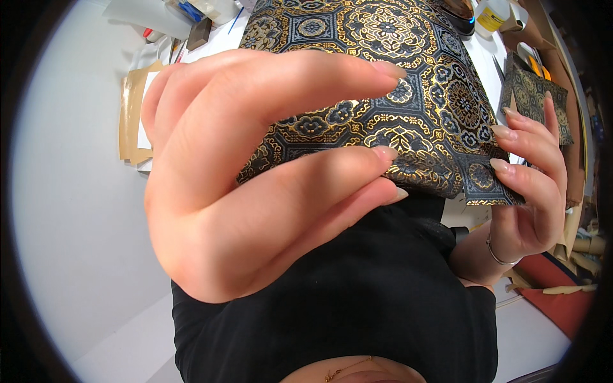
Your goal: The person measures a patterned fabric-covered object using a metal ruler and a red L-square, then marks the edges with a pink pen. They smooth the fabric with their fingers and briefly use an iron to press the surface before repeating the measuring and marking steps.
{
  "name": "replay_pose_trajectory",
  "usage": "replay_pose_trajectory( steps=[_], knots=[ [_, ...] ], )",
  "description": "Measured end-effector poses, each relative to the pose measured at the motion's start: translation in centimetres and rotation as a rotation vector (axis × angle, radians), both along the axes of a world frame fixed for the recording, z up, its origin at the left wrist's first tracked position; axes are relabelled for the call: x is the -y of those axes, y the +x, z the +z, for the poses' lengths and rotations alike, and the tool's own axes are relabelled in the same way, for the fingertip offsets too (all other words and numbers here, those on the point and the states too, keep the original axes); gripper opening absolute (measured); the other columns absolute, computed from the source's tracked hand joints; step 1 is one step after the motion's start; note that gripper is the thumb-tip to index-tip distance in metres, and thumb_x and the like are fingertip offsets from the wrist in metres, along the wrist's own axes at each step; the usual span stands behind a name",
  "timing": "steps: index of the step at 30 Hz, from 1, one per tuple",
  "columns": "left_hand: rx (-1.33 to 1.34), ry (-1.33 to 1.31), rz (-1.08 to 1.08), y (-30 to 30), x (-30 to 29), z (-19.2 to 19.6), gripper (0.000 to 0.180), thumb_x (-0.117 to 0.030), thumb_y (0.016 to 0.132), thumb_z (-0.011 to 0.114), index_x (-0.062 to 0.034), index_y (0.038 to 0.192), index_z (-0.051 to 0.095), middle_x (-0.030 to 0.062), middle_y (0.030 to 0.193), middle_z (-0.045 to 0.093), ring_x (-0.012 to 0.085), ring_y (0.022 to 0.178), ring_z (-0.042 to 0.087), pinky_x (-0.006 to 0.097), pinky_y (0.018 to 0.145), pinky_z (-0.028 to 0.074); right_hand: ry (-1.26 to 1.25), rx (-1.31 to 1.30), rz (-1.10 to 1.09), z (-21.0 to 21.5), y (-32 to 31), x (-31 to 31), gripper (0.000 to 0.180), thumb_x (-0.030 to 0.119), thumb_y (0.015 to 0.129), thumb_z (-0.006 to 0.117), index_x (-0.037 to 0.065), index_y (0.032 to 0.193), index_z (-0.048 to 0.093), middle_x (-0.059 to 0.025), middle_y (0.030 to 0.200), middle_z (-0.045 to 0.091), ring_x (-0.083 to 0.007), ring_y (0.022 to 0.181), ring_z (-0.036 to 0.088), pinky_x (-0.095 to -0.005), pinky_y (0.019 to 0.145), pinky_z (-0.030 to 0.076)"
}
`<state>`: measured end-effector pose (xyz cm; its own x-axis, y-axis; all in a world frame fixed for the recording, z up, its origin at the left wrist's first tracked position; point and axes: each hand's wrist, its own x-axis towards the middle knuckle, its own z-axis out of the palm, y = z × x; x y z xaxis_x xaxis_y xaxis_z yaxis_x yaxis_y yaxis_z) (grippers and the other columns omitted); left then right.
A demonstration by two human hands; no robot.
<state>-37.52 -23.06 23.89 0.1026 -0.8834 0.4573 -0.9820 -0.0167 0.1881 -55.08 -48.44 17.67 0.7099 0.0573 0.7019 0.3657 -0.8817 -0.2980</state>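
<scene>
We think this is a craft workroom, a place where people make things from paper, card and cloth. The big clue is the white table (76, 210), and we go by that. On its far left part lie brown card sheets (131, 121) with white paper on top. At its far edge, pens and small tools (185, 25) sit in a heap. A large piece of dark blue and gold patterned cloth (389, 64) covers the middle of it. A smaller piece of the same cloth (533, 96) lies at the far right. Near the right side, we see rolls of brown paper (584, 246) and a red sheet (562, 306).
</scene>
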Motion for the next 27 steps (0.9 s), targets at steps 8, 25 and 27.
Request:
replay_pose_trajectory(
  steps=[8,25,27],
  knots=[
    [0.035,0.026,0.0,-0.29,-0.02,0.34,0.038,-0.013,0.066,0.097,-0.0037,0.099,0.081,0.0274,0.128,0.07,0.0382,0.113,0.073,0.041,0.09,0.055,0.028,-0.007,-0.002,0.34,0.03,-0.34,0.024,0.004,0.081,0.074,0.005,0.106,0.07,-0.0238,0.113,0.076,-0.0464,0.113,0.073,-0.0744,0.117,0.038],
    [0.024,0.002,0.029,-0.95,0.84,0.14,0.039,-0.013,0.065,0.096,-0.0017,0.099,0.082,0.0285,0.129,0.072,0.038,0.115,0.073,0.042,0.093,0.052,-0.003,0.009,-0.001,0.3,0.06,-0.09,0.029,0.008,0.081,0.08,0.006,0.108,0.071,-0.022,0.115,0.077,-0.045,0.113,0.073,-0.0712,0.118,0.039],
    [0.037,-0.012,0.043,-1.1,0.93,0.05,0.037,-0.014,0.066,0.096,-0.0015,0.098,0.082,0.0284,0.129,0.072,0.0377,0.115,0.072,0.041,0.092,0.052,-0.005,0.014,0.0,0.23,0.04,-0.1,0.028,0.009,0.081,0.08,0.006,0.108,0.072,-0.0221,0.115,0.077,-0.0449,0.113,0.073,-0.071,0.118,0.039]
  ],
)
